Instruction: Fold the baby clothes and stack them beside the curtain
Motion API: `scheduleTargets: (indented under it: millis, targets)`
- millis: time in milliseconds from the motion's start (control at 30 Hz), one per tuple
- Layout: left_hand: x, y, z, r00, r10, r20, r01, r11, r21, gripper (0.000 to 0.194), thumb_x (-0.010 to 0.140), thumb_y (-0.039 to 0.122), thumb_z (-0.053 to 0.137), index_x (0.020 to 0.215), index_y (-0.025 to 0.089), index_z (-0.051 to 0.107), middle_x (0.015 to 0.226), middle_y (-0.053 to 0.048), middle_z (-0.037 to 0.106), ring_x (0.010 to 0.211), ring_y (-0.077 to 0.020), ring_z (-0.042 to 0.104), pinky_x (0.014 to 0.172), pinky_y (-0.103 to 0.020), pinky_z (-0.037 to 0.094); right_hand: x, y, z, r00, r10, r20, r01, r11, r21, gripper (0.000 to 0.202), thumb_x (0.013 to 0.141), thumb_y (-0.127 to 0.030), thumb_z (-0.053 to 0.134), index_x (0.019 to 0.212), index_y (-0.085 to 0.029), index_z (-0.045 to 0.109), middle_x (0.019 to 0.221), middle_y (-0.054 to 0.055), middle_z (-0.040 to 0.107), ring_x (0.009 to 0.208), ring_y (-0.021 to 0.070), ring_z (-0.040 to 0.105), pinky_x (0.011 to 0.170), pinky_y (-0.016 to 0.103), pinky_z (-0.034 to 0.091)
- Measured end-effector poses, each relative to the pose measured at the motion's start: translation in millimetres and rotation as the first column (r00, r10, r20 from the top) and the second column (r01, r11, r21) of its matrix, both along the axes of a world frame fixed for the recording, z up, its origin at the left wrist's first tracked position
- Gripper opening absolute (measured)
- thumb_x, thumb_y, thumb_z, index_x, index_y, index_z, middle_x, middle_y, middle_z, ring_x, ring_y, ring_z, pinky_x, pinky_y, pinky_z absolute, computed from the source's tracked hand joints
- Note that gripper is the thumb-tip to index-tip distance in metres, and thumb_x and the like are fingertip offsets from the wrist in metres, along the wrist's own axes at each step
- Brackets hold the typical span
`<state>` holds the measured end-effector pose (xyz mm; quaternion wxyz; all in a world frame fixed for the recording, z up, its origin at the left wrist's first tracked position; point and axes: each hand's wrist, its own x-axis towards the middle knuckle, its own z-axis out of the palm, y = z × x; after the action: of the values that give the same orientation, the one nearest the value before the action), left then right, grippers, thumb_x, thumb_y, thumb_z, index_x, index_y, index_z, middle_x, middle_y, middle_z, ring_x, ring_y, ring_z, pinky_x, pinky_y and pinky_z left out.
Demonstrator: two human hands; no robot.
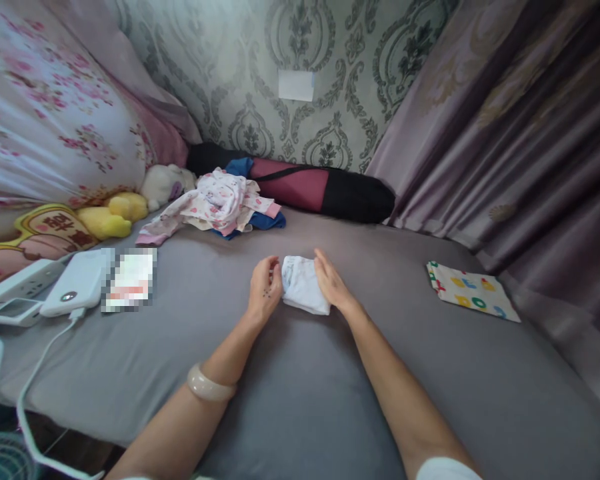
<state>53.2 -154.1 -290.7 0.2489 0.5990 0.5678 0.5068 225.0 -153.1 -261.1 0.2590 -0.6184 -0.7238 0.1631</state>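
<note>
A small light-coloured garment (306,287), folded into a compact square, lies on the grey bed sheet between my hands. At its left edge is my left hand (266,290), turned on its side with fingers loosely bent and nothing seen in them. My right hand (331,283) lies along the right edge, its fingers stretched out and pressed against the side of the fabric. The palms face one another. Farther right, a folded piece with colourful letters (473,292) rests flat on the sheet.
A heap of children's clothes (220,200) sits at the back left, before a long maroon and black bag (290,183). On the left are a power strip (23,287), a white power bank (77,283) with a cable, and plush toys (105,217). Curtains (520,147) hang at right.
</note>
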Motion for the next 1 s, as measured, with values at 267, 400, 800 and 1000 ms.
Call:
scheduleTargets:
  millis: [267, 400, 800, 1000]
  targets:
    - [-3.1, -1.0, 2.4, 0.988, 0.106, 0.11, -0.104, 0.994, -0.019, 0.023, 0.091, 0.024, 0.035, 0.104, 0.018, 0.054, 0.102, -0.008, 0.064, 0.099, -0.0181, 0.06, 0.093, -0.034, 0.046, -39.6, -23.1, 8.2, 0.948, 0.101, 0.302, -0.168, 0.964, 0.206, 0.059, 0.098, -0.038, 0.024, 0.146, -0.004, 0.031, 0.154, 0.015, 0.025, 0.145, 0.0239, 0.014, 0.117, 0.044, 0.008]
    - [-7.5, -0.2, -0.2, 0.985, 0.116, 0.131, -0.112, 0.993, -0.036, 0.022, 0.09, 0.025, 0.037, 0.104, 0.019, 0.052, 0.102, -0.009, 0.063, 0.1, -0.0184, 0.06, 0.094, -0.035, 0.046, -57.8, -19.5, -18.7, 0.911, 0.165, 0.378, -0.2, 0.978, 0.055, 0.056, 0.096, -0.036, 0.032, 0.141, -0.004, 0.041, 0.15, 0.017, 0.035, 0.143, 0.0264, 0.023, 0.116, 0.044, 0.014]
    - [-4.1, 0.4, -5.1, 1.0, 0.018, -0.006, -0.019, 0.987, -0.158, 0.024, 0.086, 0.028, 0.044, 0.103, 0.016, 0.057, 0.101, -0.011, 0.066, 0.094, -0.0207, 0.062, 0.086, -0.036, 0.049, -23.3, -13.3, -11.8, 0.977, 0.212, -0.029, -0.205, 0.967, 0.155, 0.051, 0.097, -0.034, 0.03, 0.141, -0.012, 0.042, 0.147, 0.014, 0.041, 0.139, 0.0216, 0.032, 0.115, 0.042, 0.026]
    - [2.8, -8.5, 2.3, 0.99, -0.057, -0.131, 0.018, 0.959, -0.282, 0.04, 0.085, 0.039, 0.049, 0.113, 0.011, 0.054, 0.104, -0.015, 0.066, 0.092, -0.0229, 0.063, 0.084, -0.037, 0.049, 29.5, -34.6, -9.2, 0.983, -0.11, -0.144, 0.137, 0.971, 0.198, 0.045, 0.087, -0.023, 0.042, 0.129, -0.011, 0.051, 0.125, 0.017, 0.059, 0.118, 0.0252, 0.054, 0.103, 0.043, 0.042]
